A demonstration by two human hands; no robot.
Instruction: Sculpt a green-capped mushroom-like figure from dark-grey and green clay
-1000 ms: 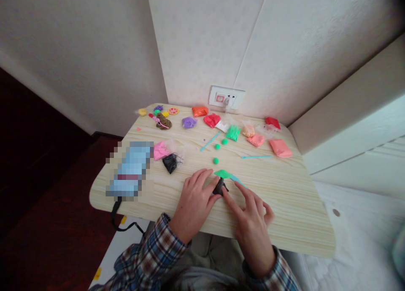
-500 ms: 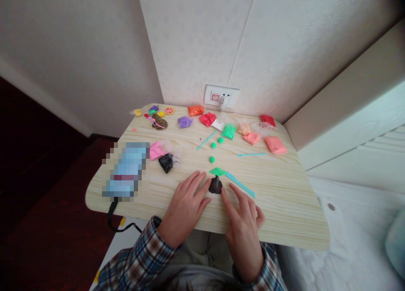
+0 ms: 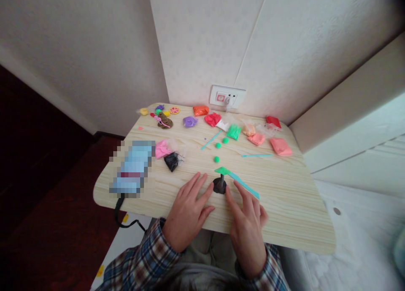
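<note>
A small dark clay figure [image 3: 219, 185] with a wide round base and a thin upright stem stands near the table's front edge. Just behind its stem lies a flat piece of green clay [image 3: 222, 170], beside the end of a light-blue clay tool [image 3: 245, 185]. My left hand [image 3: 190, 208] rests on the left of the base, fingers spread, the index fingertip at its edge. On the other side my right hand [image 3: 247, 217] touches the base with its index fingertip, the other fingers partly bent. Three green clay balls [image 3: 217, 159] lie farther back.
Clay packets cover the back, among them a green one [image 3: 234, 131], a purple one [image 3: 190, 121] and a coral one [image 3: 281, 147]. A black packet [image 3: 171, 161] lies left of centre, near a pixelated phone-like device [image 3: 134, 168] with a black cable [image 3: 117, 210]. A brown coiled figure [image 3: 164, 121] stands back left.
The whole view has shifted slightly, so the table appears farther right. Both hands stay at the dark base, with the fingertips only slightly moved.
</note>
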